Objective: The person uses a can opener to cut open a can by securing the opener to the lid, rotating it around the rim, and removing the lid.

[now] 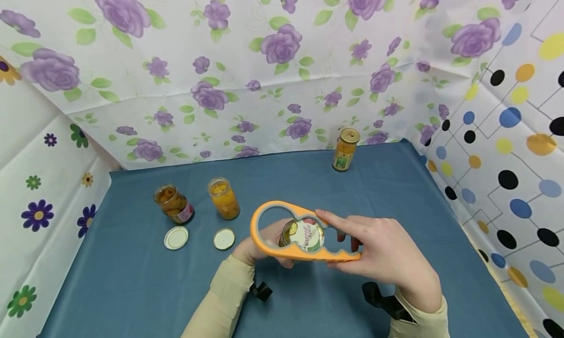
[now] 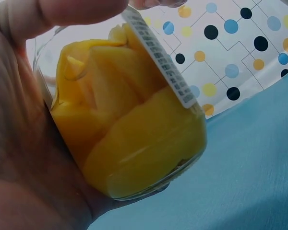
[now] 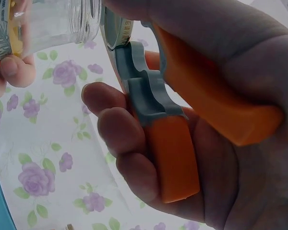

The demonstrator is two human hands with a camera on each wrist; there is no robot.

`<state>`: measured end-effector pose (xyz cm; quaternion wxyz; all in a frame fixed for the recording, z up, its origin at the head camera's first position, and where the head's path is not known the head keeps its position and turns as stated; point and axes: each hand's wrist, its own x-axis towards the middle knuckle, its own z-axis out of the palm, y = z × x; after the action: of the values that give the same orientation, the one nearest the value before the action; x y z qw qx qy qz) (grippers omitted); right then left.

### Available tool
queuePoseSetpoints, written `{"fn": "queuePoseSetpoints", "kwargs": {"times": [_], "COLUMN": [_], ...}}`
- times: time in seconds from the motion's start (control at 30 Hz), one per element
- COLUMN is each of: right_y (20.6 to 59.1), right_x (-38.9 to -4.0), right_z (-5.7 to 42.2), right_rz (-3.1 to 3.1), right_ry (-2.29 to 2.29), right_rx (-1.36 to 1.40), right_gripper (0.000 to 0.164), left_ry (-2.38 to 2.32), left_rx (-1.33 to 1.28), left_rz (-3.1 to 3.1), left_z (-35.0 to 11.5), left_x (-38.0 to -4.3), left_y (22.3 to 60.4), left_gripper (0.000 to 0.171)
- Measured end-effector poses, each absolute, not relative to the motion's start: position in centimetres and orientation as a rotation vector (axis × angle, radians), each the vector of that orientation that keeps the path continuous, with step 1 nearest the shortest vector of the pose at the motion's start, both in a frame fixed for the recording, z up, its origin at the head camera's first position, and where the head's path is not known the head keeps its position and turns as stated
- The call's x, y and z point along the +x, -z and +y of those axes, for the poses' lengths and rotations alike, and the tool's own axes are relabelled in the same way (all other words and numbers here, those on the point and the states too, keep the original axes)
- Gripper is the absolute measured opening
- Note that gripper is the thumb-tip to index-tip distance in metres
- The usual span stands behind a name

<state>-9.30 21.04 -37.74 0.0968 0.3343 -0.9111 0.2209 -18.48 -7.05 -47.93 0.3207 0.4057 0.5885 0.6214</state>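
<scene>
My left hand grips a glass jar of yellow fruit pieces, tilted, with a white label along one side. My right hand holds an orange jar opener by its two handles, fingers curled round them in the right wrist view. Its inner edges are grey and wavy. Between those edges sits a printed lid. The right wrist view shows the jar's bare threaded glass rim beside the lid, the two slightly apart. Much of the jar is hidden behind the opener in the head view.
On the blue cloth at left stand a lidless jar of brown contents and a lidless jar of yellow fruit. Two loose lids, one left of the other, lie before them. A lidded jar stands at the back right.
</scene>
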Motion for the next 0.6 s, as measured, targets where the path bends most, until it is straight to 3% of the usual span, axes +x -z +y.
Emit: {"fn": "queuePoseSetpoints", "kwargs": {"times": [0.27,0.6], "right_y": [37.8,37.7], "right_x": [-9.2,-9.3], "right_z": [21.2,21.4], "right_rz": [-2.689,-2.644], "right_ry": [-0.657,-0.650], "right_rx": [0.978,0.901], "right_gripper": [0.093,0.094], "left_ry": [-1.649,-1.880], "left_rx": [1.078,1.062], "left_rz": [1.570,1.760], "left_z": [-6.8,-6.2], "left_x": [-18.7,-18.8], "left_y": [48.3,49.1], "left_gripper": [0.094,0.067]}}
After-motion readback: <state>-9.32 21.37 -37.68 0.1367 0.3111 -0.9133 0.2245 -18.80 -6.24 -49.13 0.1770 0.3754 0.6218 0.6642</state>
